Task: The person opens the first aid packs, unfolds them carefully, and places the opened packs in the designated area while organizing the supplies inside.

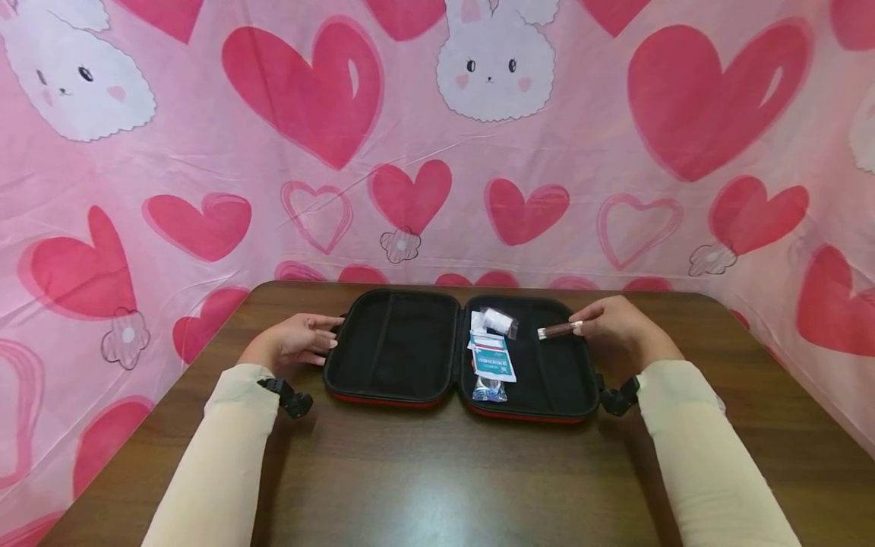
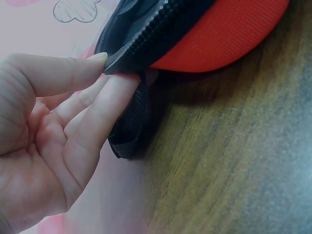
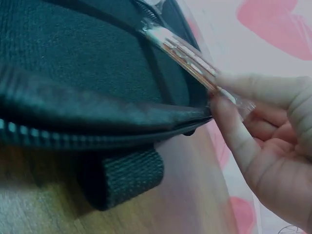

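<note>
Wrapped packet [image 1: 559, 331] held at one end

Right hand [image 1: 620, 325] pinches it; far end juts leftward from that hand over case [image 1: 410, 349]; left hand [image 1: 287, 338] pinches case rim. Packet judged light, slippery, fairly stiff; mid-length grip advised.

Spread open on the bench [image 1: 437, 471], a case [image 1: 393, 349] with two rounded halves side by side, joined down the middle. Black lining inside, a dark band running across each half, black zip edges, red shell beneath, a black fabric loop at either outer side. Pinched at its left edge between thumb and finger of the left hand [image 1: 297, 338], close by the loop. Over the case's right half, a slim packet [image 1: 559, 330]: clear wrapper, brown sticks, white ends. Pinched at one end in the right hand [image 1: 615, 325], slanted, free end pointing inward.
</note>
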`<state>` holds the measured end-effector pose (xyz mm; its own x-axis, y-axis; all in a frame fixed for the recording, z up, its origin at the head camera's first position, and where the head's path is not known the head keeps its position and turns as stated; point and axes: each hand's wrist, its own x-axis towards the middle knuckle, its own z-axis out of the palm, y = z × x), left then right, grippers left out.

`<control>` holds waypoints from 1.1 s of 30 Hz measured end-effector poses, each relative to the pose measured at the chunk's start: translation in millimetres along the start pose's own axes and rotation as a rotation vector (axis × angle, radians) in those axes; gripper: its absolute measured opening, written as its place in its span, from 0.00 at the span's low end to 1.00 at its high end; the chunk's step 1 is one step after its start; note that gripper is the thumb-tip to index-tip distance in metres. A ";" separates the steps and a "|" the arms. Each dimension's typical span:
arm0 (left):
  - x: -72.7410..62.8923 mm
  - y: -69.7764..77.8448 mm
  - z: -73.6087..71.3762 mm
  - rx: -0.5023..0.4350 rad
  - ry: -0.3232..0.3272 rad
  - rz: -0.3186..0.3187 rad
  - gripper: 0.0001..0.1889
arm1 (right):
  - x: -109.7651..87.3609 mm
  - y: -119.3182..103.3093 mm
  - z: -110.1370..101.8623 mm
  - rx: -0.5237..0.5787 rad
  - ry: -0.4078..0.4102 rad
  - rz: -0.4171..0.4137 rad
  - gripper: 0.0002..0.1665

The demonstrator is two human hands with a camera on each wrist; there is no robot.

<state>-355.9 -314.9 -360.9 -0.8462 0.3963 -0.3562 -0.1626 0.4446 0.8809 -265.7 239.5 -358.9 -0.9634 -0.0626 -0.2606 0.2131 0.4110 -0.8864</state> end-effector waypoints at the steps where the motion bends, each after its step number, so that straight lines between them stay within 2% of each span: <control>1: 0.2 0.0 0.3 -0.001 0.000 0.000 0.33 | 1.5 -0.1 -0.7 -0.017 0.004 -0.010 0.21; 5: -0.2 -0.2 0.2 0.000 0.000 0.003 0.33 | 9.5 -0.6 -4.0 -0.050 0.060 -0.119 0.29; 8: -0.4 -0.3 -0.7 0.006 -0.002 0.006 0.33 | 13.9 -2.1 -3.2 0.078 0.086 -0.161 0.31; 12: 0.2 -0.1 -1.2 0.002 -0.001 0.002 0.33 | 15.6 -5.2 0.9 0.118 0.121 -0.171 0.32; 19: -0.5 1.6 0.5 0.002 0.002 -0.011 0.33 | 23.1 -5.6 14.9 0.066 0.102 -0.213 0.25; 25: -2.2 3.5 2.6 0.010 0.000 -0.013 0.34 | 22.1 -8.6 24.1 -0.089 0.147 -0.178 0.20; 29: -3.8 4.5 3.0 0.016 -0.001 -0.014 0.33 | 18.7 -14.4 27.3 0.005 0.163 -0.143 0.21; 33: -4.7 5.1 3.3 0.019 0.006 -0.016 0.33 | 16.7 -19.8 28.8 0.115 0.111 -0.103 0.24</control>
<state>-351.0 -311.8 -355.7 -0.8466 0.3841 -0.3684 -0.1669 0.4657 0.8691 -281.3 204.2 -356.8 -0.9918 0.0046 -0.1278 0.1232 0.3010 -0.9456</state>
